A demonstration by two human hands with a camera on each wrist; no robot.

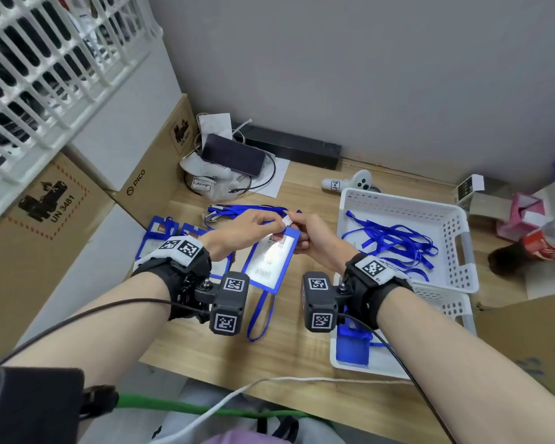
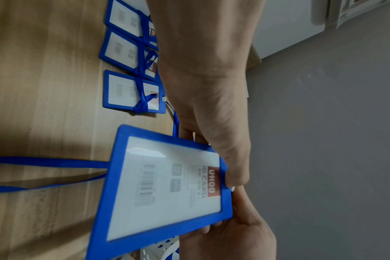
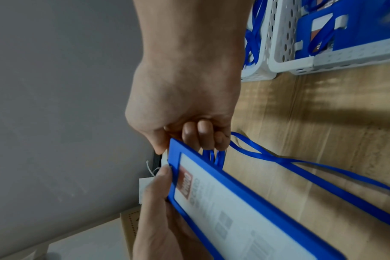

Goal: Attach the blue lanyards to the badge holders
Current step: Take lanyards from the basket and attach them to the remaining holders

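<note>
While both hands pinch the badge holder (image 1: 271,257) by its stiff top edge, the limp, light lanyard (image 1: 260,315) dangles below it.

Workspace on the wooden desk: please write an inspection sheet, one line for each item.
Surface: wooden desk, partly covered.
Job's things: blue badge holder held above the desk, its lanyard hanging; finished badges at left; spare lanyards in a white basket.
Clutter: phone, white controller, cola bottle, cardboard boxes.
Grippers: left hand and right hand both pinch the holder's top edge at a white clip.
Cables: black wrist cables, white cable, green cable.
Surroundings: grey wall, white crate.
</note>
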